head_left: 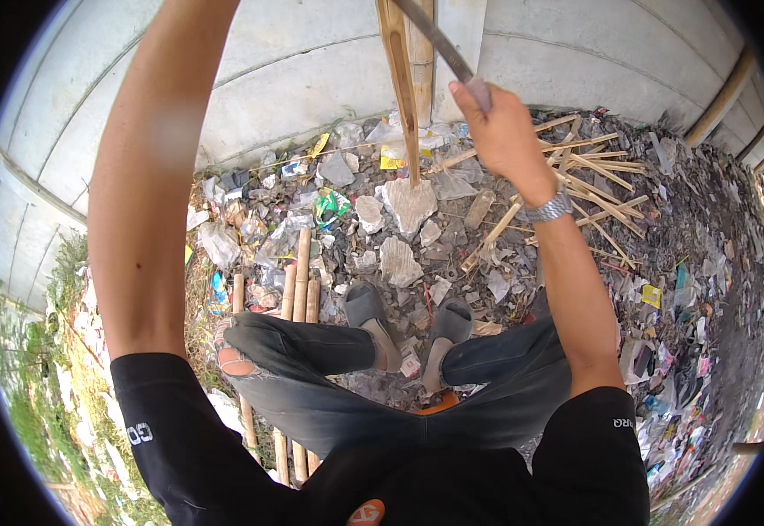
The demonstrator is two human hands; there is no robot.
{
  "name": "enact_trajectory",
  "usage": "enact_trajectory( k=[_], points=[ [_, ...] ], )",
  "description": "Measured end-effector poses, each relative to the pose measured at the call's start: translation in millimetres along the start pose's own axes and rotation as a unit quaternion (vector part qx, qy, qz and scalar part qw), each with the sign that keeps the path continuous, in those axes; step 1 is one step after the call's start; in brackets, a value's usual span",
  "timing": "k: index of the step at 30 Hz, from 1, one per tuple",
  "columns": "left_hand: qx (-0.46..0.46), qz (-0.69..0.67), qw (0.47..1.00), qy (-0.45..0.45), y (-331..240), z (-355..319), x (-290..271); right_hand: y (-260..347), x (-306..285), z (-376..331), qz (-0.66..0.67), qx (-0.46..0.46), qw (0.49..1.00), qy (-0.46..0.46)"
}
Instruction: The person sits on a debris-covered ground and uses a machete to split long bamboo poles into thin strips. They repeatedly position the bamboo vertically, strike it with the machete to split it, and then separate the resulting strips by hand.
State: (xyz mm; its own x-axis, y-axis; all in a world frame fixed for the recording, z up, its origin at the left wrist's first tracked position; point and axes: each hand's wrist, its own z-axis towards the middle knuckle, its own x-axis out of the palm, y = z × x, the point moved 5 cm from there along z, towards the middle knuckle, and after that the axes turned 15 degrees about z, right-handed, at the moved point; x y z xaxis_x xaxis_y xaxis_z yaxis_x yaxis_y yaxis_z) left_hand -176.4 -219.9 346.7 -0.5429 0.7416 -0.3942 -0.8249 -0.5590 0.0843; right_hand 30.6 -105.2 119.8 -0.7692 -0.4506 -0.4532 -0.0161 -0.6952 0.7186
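My right hand [506, 131] is closed around the handle of a machete [439, 39], whose dark blade points up and to the left, past the top edge. Just left of the blade, a length of split bamboo [402, 92] stands upright with a hollow inner face. Its lower end comes down at a broken concrete slab [410, 206] on the ground. My left forearm [149, 175] reaches up and out of the picture, so the left hand is cut off. The upper ends of the bamboo and blade also lie outside the view.
Split bamboo strips [601, 180] lie in a loose pile to the right. Several bamboo poles [301, 280] lie by my left leg. Plastic litter and rubble [338, 206] cover the ground around my sandals [366, 307]. A concrete panel wall [294, 79] stands ahead.
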Motion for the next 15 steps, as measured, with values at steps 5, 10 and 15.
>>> enact_trajectory(
  k=[5, 10, 15],
  points=[
    [-0.039, 0.034, 0.993, 0.106, 81.8, -91.4, 57.5, -72.0, 30.2, 23.1, 0.058, 0.039, 0.997, -0.044],
    [-0.045, -0.052, 0.989, 0.134, 67.9, -111.4, -4.2, -59.7, -26.1, 28.4, 0.108, 0.115, 0.985, -0.074],
    [-0.018, -0.115, 0.98, 0.161, 79.3, -186.7, -49.7, 80.3, -151.7, 22.8, 0.255, 0.012, 0.957, -0.135]
  ],
)
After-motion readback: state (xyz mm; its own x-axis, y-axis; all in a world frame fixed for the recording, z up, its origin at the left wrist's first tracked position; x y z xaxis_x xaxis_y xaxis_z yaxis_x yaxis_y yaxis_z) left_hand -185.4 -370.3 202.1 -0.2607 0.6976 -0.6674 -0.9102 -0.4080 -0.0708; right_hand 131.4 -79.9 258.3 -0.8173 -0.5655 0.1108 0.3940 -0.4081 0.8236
